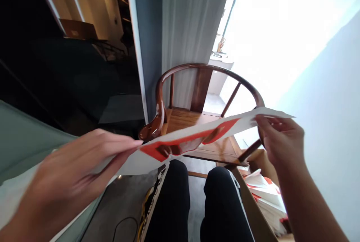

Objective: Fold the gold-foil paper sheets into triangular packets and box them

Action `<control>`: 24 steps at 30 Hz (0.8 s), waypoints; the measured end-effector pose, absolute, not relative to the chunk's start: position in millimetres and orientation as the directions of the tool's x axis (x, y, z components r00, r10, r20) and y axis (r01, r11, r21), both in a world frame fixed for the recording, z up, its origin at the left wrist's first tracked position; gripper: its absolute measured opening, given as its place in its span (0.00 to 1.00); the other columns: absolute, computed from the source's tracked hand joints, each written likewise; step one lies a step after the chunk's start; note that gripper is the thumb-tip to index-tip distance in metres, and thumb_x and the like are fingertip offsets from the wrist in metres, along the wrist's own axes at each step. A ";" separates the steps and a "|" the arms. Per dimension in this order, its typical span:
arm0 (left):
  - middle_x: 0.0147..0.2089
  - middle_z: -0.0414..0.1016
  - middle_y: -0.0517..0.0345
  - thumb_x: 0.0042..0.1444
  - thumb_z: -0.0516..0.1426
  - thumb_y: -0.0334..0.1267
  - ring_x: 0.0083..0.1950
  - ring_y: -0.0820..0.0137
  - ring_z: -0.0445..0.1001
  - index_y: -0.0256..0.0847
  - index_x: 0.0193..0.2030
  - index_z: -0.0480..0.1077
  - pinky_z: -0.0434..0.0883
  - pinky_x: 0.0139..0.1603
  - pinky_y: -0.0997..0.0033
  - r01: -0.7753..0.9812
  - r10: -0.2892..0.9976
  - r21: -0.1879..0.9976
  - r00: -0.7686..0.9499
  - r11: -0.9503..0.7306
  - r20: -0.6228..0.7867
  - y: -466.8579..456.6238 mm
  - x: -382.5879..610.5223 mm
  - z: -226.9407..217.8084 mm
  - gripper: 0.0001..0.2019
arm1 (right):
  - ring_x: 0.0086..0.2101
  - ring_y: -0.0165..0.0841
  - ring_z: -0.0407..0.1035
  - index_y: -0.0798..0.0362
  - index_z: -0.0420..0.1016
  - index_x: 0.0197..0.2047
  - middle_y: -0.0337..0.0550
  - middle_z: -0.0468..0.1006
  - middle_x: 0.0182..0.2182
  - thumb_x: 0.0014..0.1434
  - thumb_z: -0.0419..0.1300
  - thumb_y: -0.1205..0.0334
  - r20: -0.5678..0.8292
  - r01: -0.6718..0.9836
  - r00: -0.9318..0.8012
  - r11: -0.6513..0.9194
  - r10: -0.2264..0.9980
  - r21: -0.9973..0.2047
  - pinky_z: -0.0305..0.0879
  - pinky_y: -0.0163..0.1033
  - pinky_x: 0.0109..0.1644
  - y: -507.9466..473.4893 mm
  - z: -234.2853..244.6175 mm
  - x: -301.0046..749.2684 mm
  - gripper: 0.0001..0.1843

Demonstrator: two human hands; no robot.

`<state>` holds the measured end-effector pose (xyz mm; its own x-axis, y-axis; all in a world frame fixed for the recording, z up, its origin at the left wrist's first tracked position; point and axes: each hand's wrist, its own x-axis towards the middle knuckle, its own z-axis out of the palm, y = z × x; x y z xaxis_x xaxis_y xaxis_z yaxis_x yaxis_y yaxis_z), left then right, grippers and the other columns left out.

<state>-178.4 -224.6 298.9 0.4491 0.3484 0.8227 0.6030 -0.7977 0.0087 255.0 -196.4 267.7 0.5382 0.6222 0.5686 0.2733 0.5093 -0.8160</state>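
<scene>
A long white paper sheet with a red printed band and cut-out openings stretches across in front of me. My left hand pinches its left end between thumb and fingers. My right hand grips the right end near the upper edge. Below my right hand, a stack of white and red printed paper sits in a cardboard box. The box's contents are partly hidden by my right forearm.
A curved wooden armchair stands directly ahead, beyond the sheet. My knees in black trousers are below. A grey curtain hangs behind the chair, with a bright window to the right and a dark room to the left.
</scene>
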 end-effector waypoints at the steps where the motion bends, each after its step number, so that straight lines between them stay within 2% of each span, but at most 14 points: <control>1: 0.46 0.84 0.65 0.67 0.63 0.31 0.44 0.72 0.81 0.48 0.54 0.79 0.76 0.47 0.69 0.589 0.340 -0.012 0.483 -0.808 0.807 -216.0 -160.8 300.5 0.12 | 0.41 0.38 0.78 0.40 0.84 0.37 0.37 0.82 0.36 0.52 0.78 0.55 0.569 0.260 0.564 0.525 0.599 -0.811 0.75 0.53 0.56 -193.8 260.0 268.7 0.10; 4: 0.53 0.83 0.60 0.67 0.61 0.25 0.50 0.70 0.80 0.41 0.58 0.77 0.75 0.51 0.64 0.461 0.222 -0.101 0.594 -0.882 0.773 -201.7 -120.3 290.2 0.15 | 0.40 0.37 0.79 0.42 0.83 0.37 0.35 0.82 0.35 0.51 0.78 0.54 0.552 0.231 0.619 0.542 0.558 -0.808 0.76 0.52 0.57 -199.4 229.0 307.3 0.12; 8: 0.58 0.82 0.51 0.73 0.51 0.27 0.57 0.63 0.78 0.35 0.64 0.73 0.76 0.54 0.59 0.274 0.145 -0.099 0.744 -0.957 0.653 -203.5 -95.4 249.1 0.17 | 0.47 0.43 0.80 0.42 0.85 0.37 0.42 0.85 0.40 0.56 0.75 0.53 0.495 0.261 0.538 0.424 0.682 -0.867 0.74 0.56 0.62 -233.1 177.9 348.7 0.07; 11: 0.53 0.84 0.49 0.73 0.46 0.27 0.53 0.62 0.79 0.32 0.63 0.73 0.77 0.51 0.61 0.185 0.106 -0.074 0.798 -0.980 0.593 -205.4 -85.5 205.4 0.19 | 0.53 0.48 0.78 0.42 0.87 0.38 0.46 0.86 0.42 0.60 0.71 0.54 0.476 0.372 0.350 0.347 0.807 -0.861 0.73 0.57 0.63 -257.6 137.7 373.6 0.04; 14: 0.47 0.84 0.49 0.70 0.51 0.24 0.44 0.63 0.80 0.31 0.61 0.73 0.77 0.44 0.61 0.143 0.098 -0.035 0.820 -0.989 0.563 -194.7 -79.0 156.7 0.17 | 0.53 0.51 0.79 0.42 0.89 0.40 0.47 0.87 0.43 0.62 0.69 0.51 0.388 0.487 0.157 0.271 0.908 -0.831 0.76 0.59 0.60 -267.2 99.3 393.0 0.08; 17: 0.44 0.84 0.51 0.65 0.55 0.20 0.41 0.65 0.78 0.35 0.61 0.72 0.77 0.42 0.61 0.143 0.148 0.047 0.860 -0.989 0.489 -173.0 -79.4 115.8 0.19 | 0.55 0.50 0.78 0.41 0.89 0.42 0.48 0.87 0.46 0.65 0.66 0.47 0.299 0.568 0.023 0.234 0.954 -0.789 0.74 0.62 0.62 -264.6 66.0 405.3 0.12; 19: 0.45 0.83 0.53 0.63 0.55 0.20 0.43 0.64 0.78 0.39 0.62 0.70 0.77 0.45 0.60 0.125 0.165 0.126 0.908 -0.984 0.386 -156.6 -83.6 99.0 0.23 | 0.57 0.50 0.76 0.40 0.89 0.44 0.47 0.87 0.49 0.67 0.65 0.47 0.264 0.602 -0.031 0.229 0.964 -0.765 0.72 0.64 0.64 -260.3 48.0 410.0 0.12; 21: 0.56 0.81 0.49 0.58 0.60 0.24 0.53 0.60 0.78 0.43 0.69 0.66 0.78 0.54 0.57 0.167 0.209 0.198 0.954 -0.966 0.217 -139.3 -89.9 90.0 0.31 | 0.59 0.49 0.75 0.40 0.89 0.45 0.47 0.87 0.49 0.67 0.64 0.47 0.235 0.609 -0.068 0.227 0.970 -0.760 0.71 0.64 0.64 -256.1 33.9 413.4 0.13; 22: 0.66 0.75 0.46 0.53 0.64 0.27 0.62 0.55 0.76 0.45 0.73 0.62 0.76 0.60 0.53 0.219 0.247 0.210 0.961 -0.953 0.122 -130.0 -93.2 86.8 0.40 | 0.58 0.50 0.75 0.39 0.89 0.44 0.47 0.87 0.49 0.67 0.64 0.46 0.223 0.608 -0.081 0.226 0.971 -0.762 0.72 0.64 0.64 -254.5 28.4 415.1 0.13; 24: 0.81 0.52 0.42 0.41 0.69 0.28 0.76 0.43 0.61 0.47 0.80 0.48 0.66 0.73 0.43 0.316 0.314 0.171 0.949 -0.933 -0.037 -108.9 -98.2 79.5 0.59 | 0.57 0.50 0.76 0.39 0.89 0.43 0.47 0.87 0.49 0.67 0.65 0.45 0.190 0.610 -0.096 0.209 0.977 -0.764 0.72 0.65 0.63 -252.7 20.5 419.3 0.13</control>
<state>-98.2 -108.9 79.5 0.9485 0.3145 -0.0372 0.3161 -0.9331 0.1713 419.3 -252.7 20.5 -0.0959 0.9770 0.1903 0.6103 0.2087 -0.7642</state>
